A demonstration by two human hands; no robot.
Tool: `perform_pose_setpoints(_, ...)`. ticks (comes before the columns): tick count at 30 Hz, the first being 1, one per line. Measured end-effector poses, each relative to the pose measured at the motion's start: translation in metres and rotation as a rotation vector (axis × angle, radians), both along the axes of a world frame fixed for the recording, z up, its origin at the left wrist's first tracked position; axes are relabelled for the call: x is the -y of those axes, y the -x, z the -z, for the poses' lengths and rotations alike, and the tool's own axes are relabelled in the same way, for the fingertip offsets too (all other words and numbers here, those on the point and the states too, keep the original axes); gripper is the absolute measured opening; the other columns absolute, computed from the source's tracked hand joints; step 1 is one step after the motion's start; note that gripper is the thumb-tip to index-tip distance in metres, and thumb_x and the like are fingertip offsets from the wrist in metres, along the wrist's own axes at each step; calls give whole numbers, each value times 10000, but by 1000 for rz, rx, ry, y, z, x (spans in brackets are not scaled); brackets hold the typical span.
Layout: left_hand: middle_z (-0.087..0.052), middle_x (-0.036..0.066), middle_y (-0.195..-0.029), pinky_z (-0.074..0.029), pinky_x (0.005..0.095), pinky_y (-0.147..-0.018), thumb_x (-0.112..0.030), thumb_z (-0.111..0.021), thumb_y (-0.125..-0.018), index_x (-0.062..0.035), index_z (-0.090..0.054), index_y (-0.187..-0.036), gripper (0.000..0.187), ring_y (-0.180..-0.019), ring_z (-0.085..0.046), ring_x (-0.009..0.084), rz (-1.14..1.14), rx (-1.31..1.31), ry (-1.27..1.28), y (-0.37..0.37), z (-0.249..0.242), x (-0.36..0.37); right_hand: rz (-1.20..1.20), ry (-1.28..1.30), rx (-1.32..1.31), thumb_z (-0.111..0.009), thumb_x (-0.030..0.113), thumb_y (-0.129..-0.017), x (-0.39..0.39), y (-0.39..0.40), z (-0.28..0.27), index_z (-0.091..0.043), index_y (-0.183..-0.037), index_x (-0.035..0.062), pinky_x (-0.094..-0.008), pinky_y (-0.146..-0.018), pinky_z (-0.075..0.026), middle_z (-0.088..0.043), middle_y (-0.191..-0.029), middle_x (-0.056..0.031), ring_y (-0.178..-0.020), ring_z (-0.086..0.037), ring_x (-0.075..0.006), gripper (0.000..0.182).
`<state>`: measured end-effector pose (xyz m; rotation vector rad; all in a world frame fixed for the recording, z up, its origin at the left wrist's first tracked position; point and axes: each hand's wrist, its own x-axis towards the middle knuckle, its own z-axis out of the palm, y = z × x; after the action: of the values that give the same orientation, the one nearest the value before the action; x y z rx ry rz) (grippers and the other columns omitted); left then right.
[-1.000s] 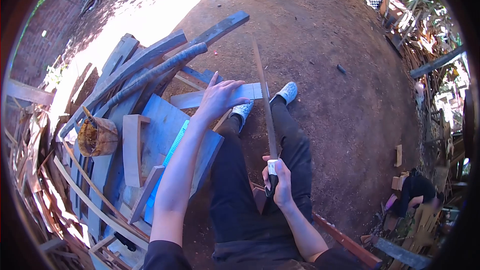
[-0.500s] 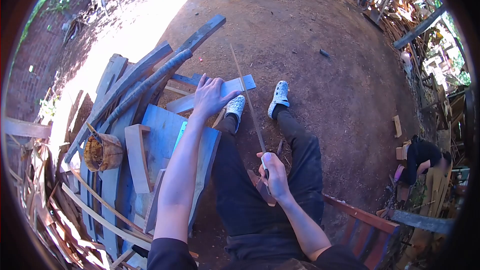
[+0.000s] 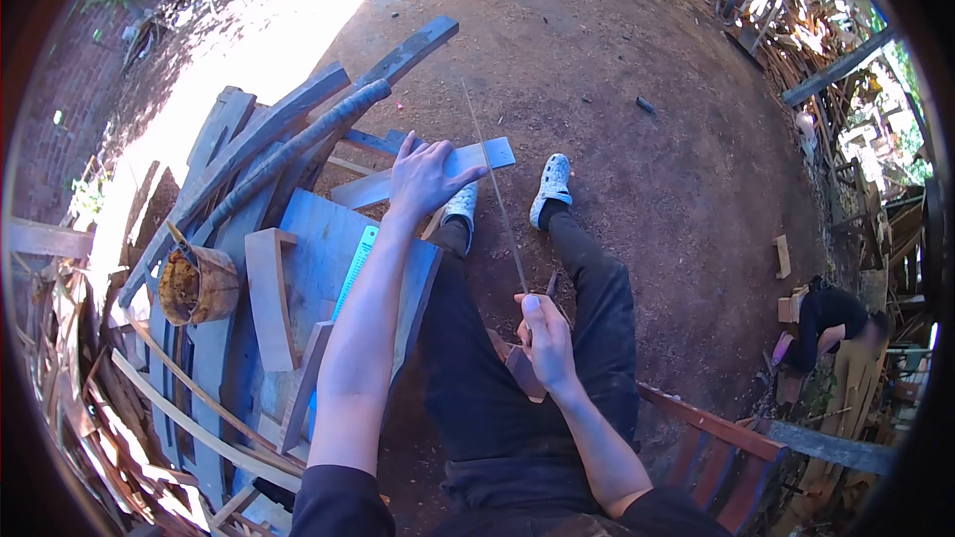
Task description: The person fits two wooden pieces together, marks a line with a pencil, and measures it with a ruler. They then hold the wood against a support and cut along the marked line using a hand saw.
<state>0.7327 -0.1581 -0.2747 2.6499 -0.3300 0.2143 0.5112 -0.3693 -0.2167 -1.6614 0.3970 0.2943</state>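
A thin saw (image 3: pixel 494 174) lies across a pale wooden board (image 3: pixel 468 158), close to the board's right end. My right hand (image 3: pixel 547 338) is wrapped round the saw's near end, in front of my knees. On the board, left of the blade, my left hand (image 3: pixel 428 175) presses down with its fingers and thumb spread. Beneath my left forearm, a light green ruler (image 3: pixel 355 269) rests on the wooden work surface (image 3: pixel 323 224).
Left of the work surface stand a stained bucket (image 3: pixel 211 288) and long stacked beams (image 3: pixel 254 154). A red-brown slatted wooden piece (image 3: pixel 711 428) is at the lower right. Farther right, another person (image 3: pixel 836 318) bends over near timber.
My right hand and the saw have shifted slightly up and left over the board. The left hand remains on the board, and the whole view has tilted slightly.
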Motion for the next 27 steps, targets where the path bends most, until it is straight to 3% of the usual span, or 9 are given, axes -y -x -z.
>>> perform_pose_setpoints(2, -747, 156, -960, -301, 482, -1214, -779, -588, -848, -27, -709, -1006, 778, -1010, -713, 285, -4, 19, 7, 1, 3, -1, 17, -13, -27, -527, 396, -1079, 0, -6, -3, -648, -1121, -20, -245, -507, -366, -526, -651, 28, -569, -462, -27, 436)
perform_pose_setpoints(6, -748, 152, -965, -294, 483, -1222, -753, -594, -865, -33, -714, -1039, 750, -1007, -717, 281, -1, 48, 14, -1, 8, -1, 18, -123, -94, -502, 431, -1082, -1, -37, -6, -646, -1101, 7, -226, -464, -329, -487, -638, 44, -519, -420, -19, 449)
perform_pose_setpoints(8, -746, 154, -965, -293, 493, -1222, -735, -598, -874, -26, -712, -1045, 738, -1004, -719, 289, 7, 32, 22, 0, 8, -2, -12, -113, -99, -441, 512, -1078, -2, -46, 3, -587, -1213, -17, -206, -409, -275, -466, -631, 24, -456, -362, -22, 565)
perform_pose_setpoints(18, -714, 163, -1012, -293, 510, -1219, -672, -603, -913, -27, -682, -1093, 674, -1073, -682, 298, 79, 52, -41, -1, 9, -3, -13, -33, -27, -495, 525, -1063, -2, -32, 11, -617, -1176, -8, -197, -447, -300, -470, -651, 38, -514, -398, -12, 558)
perform_pose_setpoints(22, -714, 167, -1029, -291, 504, -1221, -671, -596, -917, -18, -679, -1085, 679, -1078, -681, 301, 75, 52, -71, 0, 7, -2, -26, -33, -9, -486, 514, -1071, -2, -26, 40, -628, -1169, -5, -202, -453, -307, -472, -644, 45, -524, -413, -10, 547)
perform_pose_setpoints(25, -705, 145, -1123, -272, 486, -1233, -602, -543, -981, -45, -680, -1110, 588, -1154, -652, 289, 42, -63, -119, -6, -2, -5, -45, 7, 102, -482, 505, -1076, -4, -27, 60, -634, -1169, -7, -204, -461, -315, -473, -638, 51, -526, -423, -10, 542)
perform_pose_setpoints(27, -659, 127, -1254, -249, 441, -1243, -502, -450, -1054, -81, -682, -1170, 495, -1293, -558, 279, 11, -114, 247, -17, 16, -11, -47, -95, 30, -480, 506, -1076, -8, -26, 54, -636, -1171, -5, -201, -466, -317, -478, -633, 48, -528, -431, -11, 543)
